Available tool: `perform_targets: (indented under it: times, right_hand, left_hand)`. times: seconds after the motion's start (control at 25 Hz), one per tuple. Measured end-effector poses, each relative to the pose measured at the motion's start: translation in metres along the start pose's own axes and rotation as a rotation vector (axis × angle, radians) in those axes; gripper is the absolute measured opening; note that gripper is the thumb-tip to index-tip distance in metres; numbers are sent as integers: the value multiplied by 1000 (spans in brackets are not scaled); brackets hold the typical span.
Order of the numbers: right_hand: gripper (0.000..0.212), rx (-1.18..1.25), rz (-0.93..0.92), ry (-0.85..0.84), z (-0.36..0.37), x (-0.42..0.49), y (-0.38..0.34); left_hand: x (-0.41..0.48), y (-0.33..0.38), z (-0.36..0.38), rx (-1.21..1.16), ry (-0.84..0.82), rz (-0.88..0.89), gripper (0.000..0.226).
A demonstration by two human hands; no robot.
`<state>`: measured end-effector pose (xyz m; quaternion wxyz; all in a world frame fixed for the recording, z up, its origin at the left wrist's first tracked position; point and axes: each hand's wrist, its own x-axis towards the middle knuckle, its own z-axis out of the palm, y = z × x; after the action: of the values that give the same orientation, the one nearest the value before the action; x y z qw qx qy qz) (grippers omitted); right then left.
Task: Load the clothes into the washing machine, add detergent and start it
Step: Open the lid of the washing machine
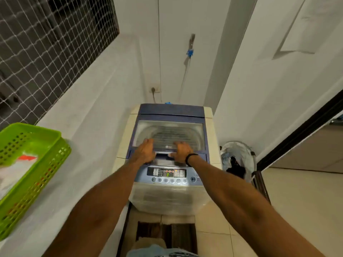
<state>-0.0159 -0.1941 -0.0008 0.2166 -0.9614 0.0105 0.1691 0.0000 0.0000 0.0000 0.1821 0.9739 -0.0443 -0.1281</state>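
Note:
A cream top-loading washing machine stands in front of me with its blue lid down; the drum shows through the lid's clear window. My left hand lies on the lid's front edge, left of the handle recess. My right hand, a black band on its wrist, lies on the same edge to the right, its thumb pointing into the recess. The control panel below my hands is lit. A round laundry basket holding dark and light clothes stands right of the machine.
A green perforated basket on the white ledge at left holds a white packet with red print. A tap with a blue hose fitting and a wall socket are behind the machine. A netted window fills the upper left; a doorway opens at right.

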Motion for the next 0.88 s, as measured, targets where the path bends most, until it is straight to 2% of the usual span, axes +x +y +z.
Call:
perform_targets:
  times: [0.08, 0.16, 0.36, 0.56, 0.72, 0.8, 0.88]
  right_hand:
    - [63, -71, 19, -196, 21, 8, 1]
    - [67, -138, 66, -275, 40, 6, 5]
    - [67, -67, 137, -249, 49, 15, 5]
    - [54, -113, 117, -202, 52, 19, 2]
    - [56, -196, 30, -117, 29, 13, -10]
    - [45, -142, -12, -68, -2, 12, -15]
    - [31, -71, -55, 1, -41, 15, -20]
  left_hand:
    - [10, -11, 25, -16, -195, 61, 46]
    - [7, -18, 47, -2, -327, 103, 38]
    - [21, -30, 52, -32, -384, 139, 46]
    - [18, -27, 51, 39, -375, 145, 48]
    - [10, -16, 32, 116, -230, 190, 48]
    - [7, -2, 9, 158, -70, 206, 36]
    - [11, 11, -20, 95, 119, 196, 31]
